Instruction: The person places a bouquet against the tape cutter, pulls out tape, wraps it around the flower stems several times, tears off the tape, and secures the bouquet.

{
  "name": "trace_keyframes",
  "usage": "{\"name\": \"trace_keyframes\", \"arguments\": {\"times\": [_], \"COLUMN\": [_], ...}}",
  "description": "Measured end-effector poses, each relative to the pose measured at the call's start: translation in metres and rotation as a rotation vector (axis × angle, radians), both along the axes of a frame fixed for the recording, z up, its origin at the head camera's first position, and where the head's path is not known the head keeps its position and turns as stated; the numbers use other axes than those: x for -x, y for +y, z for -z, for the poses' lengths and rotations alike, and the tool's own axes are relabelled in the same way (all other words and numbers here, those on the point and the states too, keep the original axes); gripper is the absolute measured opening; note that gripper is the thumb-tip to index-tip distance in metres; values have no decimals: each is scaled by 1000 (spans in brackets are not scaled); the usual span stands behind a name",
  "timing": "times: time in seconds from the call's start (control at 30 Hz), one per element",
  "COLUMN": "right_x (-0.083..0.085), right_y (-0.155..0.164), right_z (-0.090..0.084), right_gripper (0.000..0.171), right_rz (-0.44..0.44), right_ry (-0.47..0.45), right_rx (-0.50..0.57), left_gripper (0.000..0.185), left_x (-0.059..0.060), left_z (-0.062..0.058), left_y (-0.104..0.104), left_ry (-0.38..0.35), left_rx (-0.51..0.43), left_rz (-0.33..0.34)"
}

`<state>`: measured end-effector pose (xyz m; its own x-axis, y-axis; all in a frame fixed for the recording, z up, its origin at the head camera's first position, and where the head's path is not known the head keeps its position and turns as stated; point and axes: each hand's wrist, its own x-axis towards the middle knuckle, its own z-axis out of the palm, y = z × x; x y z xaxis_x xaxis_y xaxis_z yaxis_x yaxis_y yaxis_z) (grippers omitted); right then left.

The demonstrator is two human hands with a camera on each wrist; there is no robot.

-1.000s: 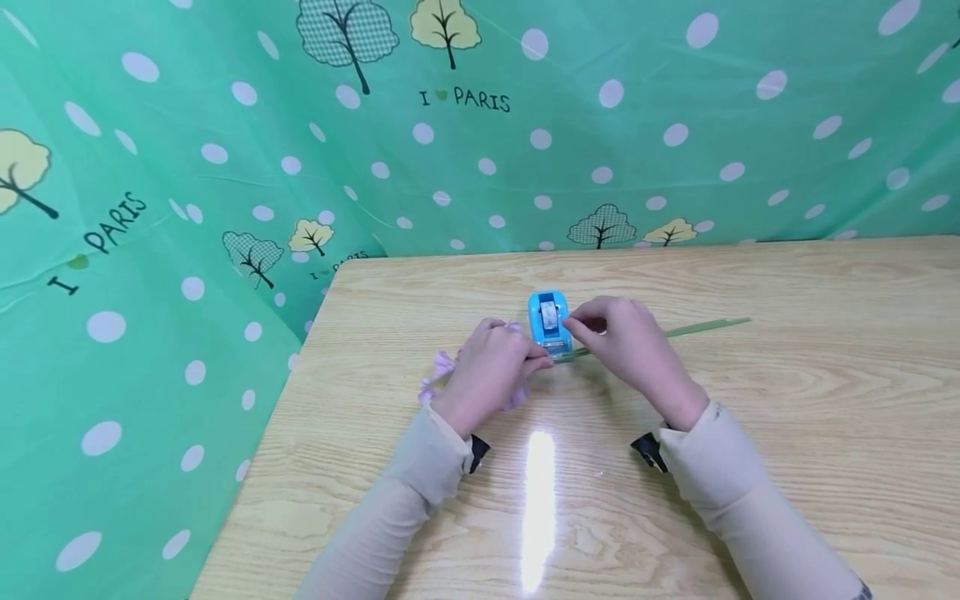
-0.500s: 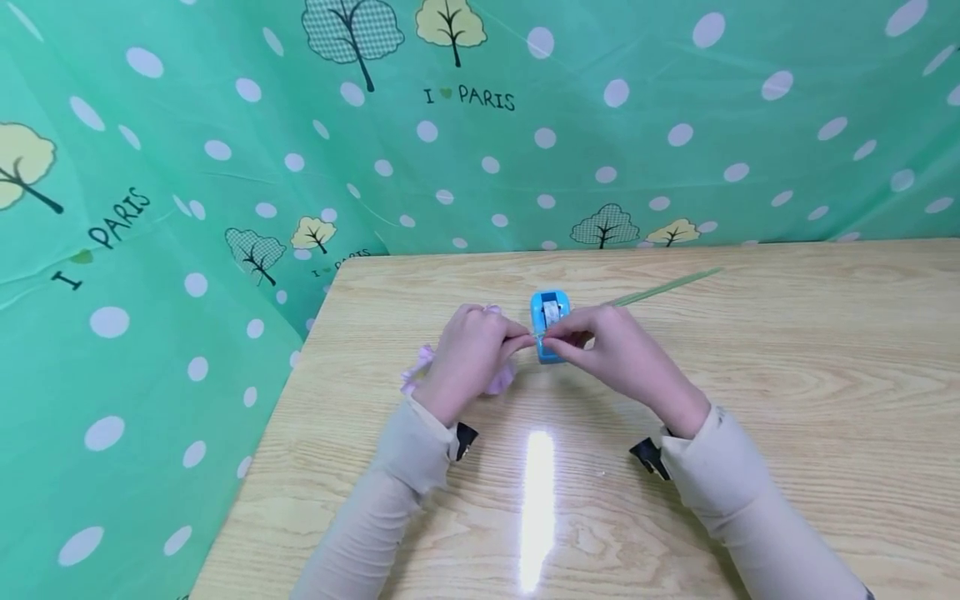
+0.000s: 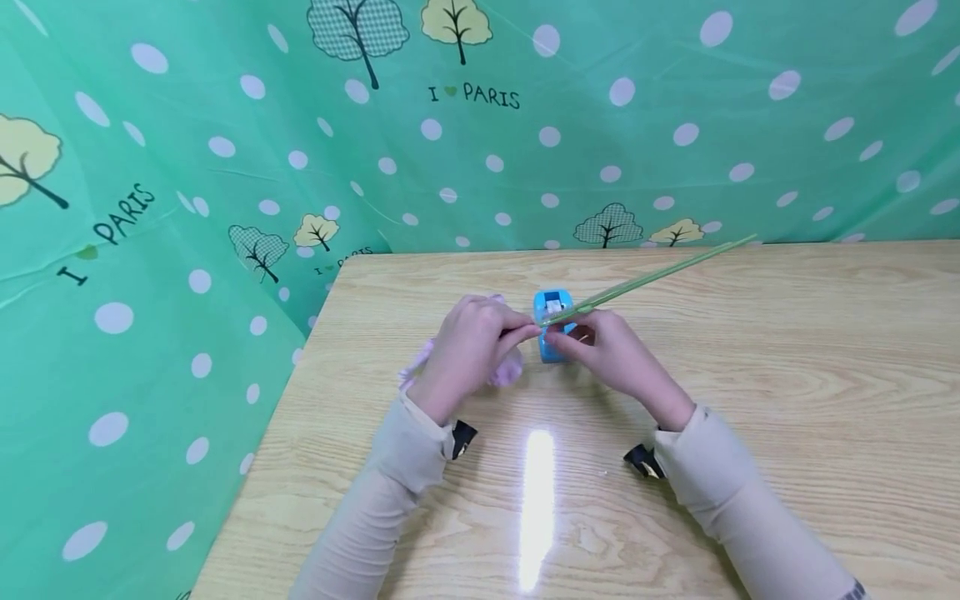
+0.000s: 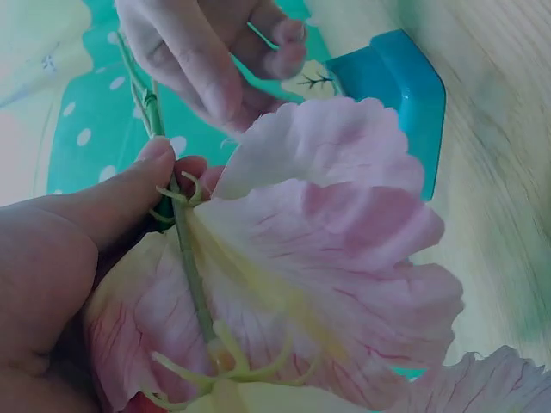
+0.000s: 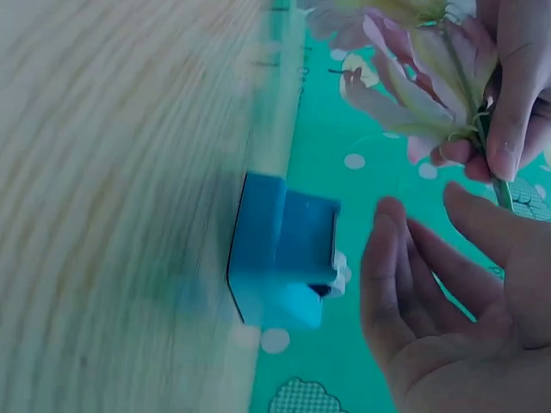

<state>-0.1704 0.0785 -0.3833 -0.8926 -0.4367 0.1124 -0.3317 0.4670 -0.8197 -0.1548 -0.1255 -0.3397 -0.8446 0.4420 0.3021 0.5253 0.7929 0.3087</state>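
My left hand [image 3: 467, 343] pinches the green stems [image 4: 191, 267] of pale pink artificial flowers [image 4: 327, 249] between thumb and fingers, just behind the petals. In the head view the blossoms [image 3: 508, 367] are mostly covered by that hand. The long green stems [image 3: 645, 281] run up to the right, over a blue tape dispenser [image 3: 552, 348]. Right beside the stems is my right hand [image 3: 611, 354], its fingers bent loosely. The right wrist view shows a gap between its thumb and fingertips, with nothing gripped there.
The tape dispenser [image 5: 280, 249] stands on the wooden table [image 3: 787, 400], below both hands. A green dotted curtain [image 3: 637, 100] hangs behind the table and along its left side. A bright light reflection lies on the tabletop in front.
Both hands have shifted slightly up, the left also leftward, with the flowers. The stems now point more steeply up to the right. My right hand's fingers have moved below the stems.
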Motion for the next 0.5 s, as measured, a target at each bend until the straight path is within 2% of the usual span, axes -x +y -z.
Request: {"name": "trace_keyframes", "arguments": {"times": [0.17,0.5], "right_x": [2,1], "right_y": [-2,-1], "right_z": [2,3], "right_gripper": [39,32], "right_rz": [-7,-58], "right_ry": [-70,-129], "right_rx": [119,269], "left_gripper": [19,19], "left_x": [-1,-3], "left_z": [-1,-2], "left_y": [1,1], "left_ry": [-20,-19], "left_rx": [-10,-51], "left_rz": [43,49]}}
